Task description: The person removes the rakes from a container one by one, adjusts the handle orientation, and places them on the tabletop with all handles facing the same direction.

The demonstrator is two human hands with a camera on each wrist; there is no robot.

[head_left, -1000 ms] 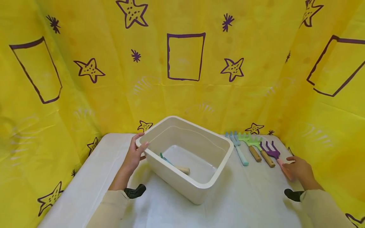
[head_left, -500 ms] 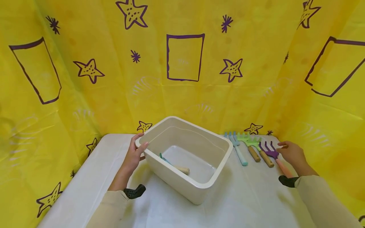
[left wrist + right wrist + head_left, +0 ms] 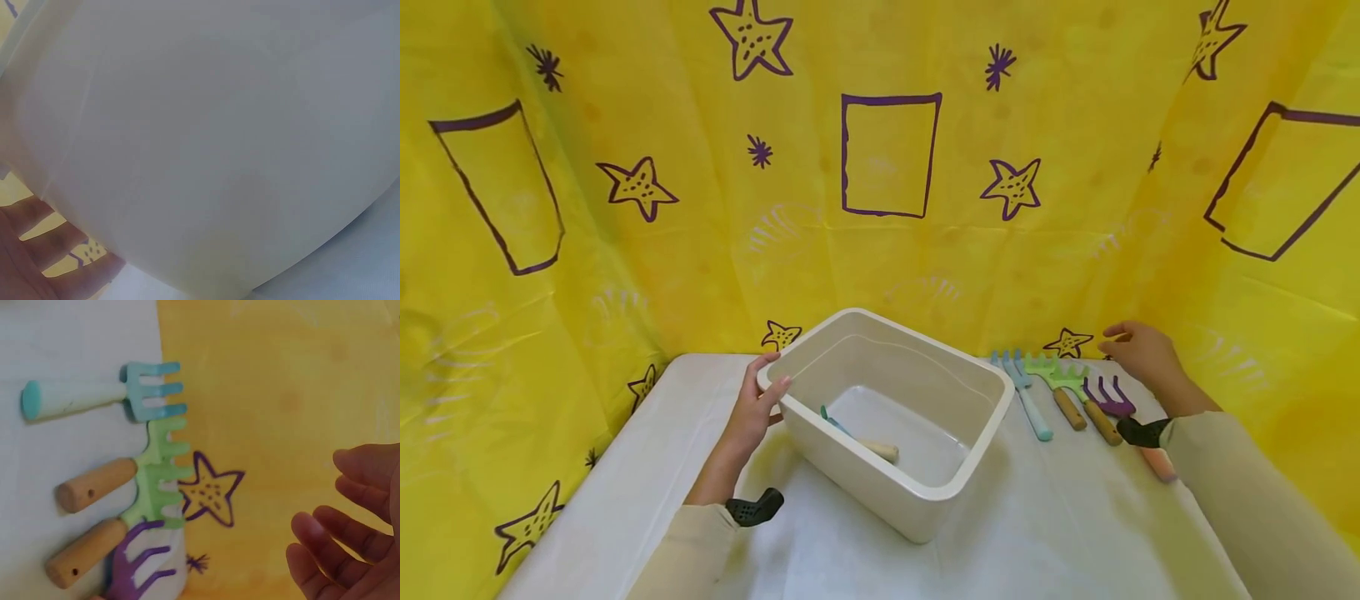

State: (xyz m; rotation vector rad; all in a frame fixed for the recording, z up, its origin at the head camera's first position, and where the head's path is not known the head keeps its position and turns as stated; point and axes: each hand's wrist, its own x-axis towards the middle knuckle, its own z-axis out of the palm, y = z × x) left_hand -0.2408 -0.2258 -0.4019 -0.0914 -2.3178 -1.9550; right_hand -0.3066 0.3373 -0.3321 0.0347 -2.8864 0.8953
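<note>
My left hand (image 3: 756, 410) grips the left corner of a cream plastic bin (image 3: 857, 479), thumb over the rim and fingers outside. In the left wrist view, fingers (image 3: 53, 247) lie against the bin's pale wall. Inside the bin rests a small hand tool with a wooden handle (image 3: 880, 451) and a teal end. My right hand (image 3: 1146, 354) is in the air above the table's far right corner, fingers loosely bent and holding nothing. Nearest to it is a purple hand fork (image 3: 1108, 402) with a pink handle, partly hidden by my wrist.
Left of the purple fork lie two green rakes with wooden handles (image 3: 100, 484) (image 3: 87, 553) and a light blue hand fork (image 3: 78, 399). Yellow curtains (image 3: 887, 258) with purple drawings surround the white-covered table (image 3: 1022, 533).
My right hand has moved from the purple fork's pink handle, up past its tines, to the far right corner. The left hand and bin have stayed in place.
</note>
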